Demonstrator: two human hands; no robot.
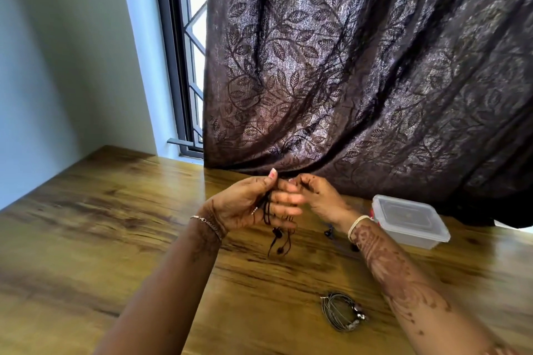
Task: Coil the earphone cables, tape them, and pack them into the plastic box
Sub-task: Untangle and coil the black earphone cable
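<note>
Nearest lies one grey coiled earphone cable (343,313) on the counter (115,225), below the right hand (320,196) and well apart from it. One dark earphone cable (268,215) is looped around the fingers of the left hand (245,204), which grips it, with the ends dangling under the palm. The right hand, fingers curled, pinches the same cable just beside the left fingertips. One lidded plastic box (409,222) stands near the right wrist, on its outer side. Bits of another dark cable (328,232) show under that wrist, partly hidden.
</note>
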